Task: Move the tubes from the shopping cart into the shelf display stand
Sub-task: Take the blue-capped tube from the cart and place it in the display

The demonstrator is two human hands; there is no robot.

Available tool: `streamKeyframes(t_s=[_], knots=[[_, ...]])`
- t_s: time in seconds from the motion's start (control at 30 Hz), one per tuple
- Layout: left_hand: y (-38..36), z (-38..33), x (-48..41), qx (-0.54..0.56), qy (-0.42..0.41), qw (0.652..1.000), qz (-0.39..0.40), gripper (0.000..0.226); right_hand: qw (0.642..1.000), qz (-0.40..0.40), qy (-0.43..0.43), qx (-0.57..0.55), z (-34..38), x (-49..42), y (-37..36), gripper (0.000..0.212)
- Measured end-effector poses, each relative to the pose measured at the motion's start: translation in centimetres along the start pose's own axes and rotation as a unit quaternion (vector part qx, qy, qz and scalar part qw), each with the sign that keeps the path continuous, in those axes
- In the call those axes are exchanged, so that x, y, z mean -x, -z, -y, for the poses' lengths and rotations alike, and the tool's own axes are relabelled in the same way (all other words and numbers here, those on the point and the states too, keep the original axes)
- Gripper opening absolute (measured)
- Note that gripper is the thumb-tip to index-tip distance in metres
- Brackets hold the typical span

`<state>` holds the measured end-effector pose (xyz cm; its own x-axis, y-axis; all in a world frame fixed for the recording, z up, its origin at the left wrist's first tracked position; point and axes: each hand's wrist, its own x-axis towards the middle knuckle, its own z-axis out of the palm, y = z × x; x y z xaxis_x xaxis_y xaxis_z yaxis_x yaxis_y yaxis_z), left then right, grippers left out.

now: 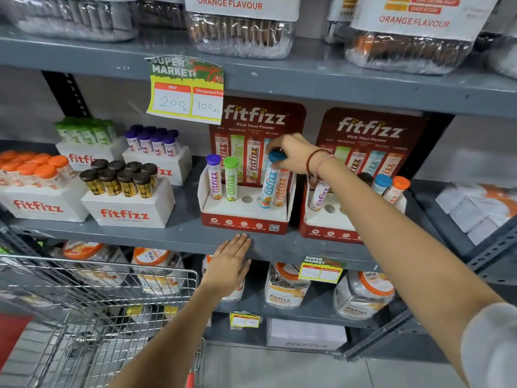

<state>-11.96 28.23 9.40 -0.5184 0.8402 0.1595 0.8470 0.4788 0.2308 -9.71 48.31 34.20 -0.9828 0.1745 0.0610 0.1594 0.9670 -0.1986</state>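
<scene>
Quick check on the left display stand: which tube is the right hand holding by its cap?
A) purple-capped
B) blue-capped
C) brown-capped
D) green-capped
B: the right hand grips the blue cap of the blue-capped tube, whose base sits at a slot in the left display stand; the purple-capped tube and green-capped tube stand untouched.

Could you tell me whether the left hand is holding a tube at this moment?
No, the left hand lies flat and empty against the shelf edge, while the right hand grips the blue-capped tube in the display stand.
</scene>
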Motion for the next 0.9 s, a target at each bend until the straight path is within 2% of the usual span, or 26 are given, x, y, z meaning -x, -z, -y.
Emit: streamKeyframes(t_s=[0.47, 0.9], knots=[[0.4, 0.0, 0.2, 0.011, -0.005, 1.000, 0.008, 0.053, 1.000, 0.009, -0.022, 0.001, -0.6, -2.8, -1.8, 0.042], [0.6, -0.1, 0.3, 0.015, -0.001, 1.000, 0.008, 0.052, 1.000, 0.020, -0.008, 0.015, -0.4, -2.7, -3.7, 0.044]])
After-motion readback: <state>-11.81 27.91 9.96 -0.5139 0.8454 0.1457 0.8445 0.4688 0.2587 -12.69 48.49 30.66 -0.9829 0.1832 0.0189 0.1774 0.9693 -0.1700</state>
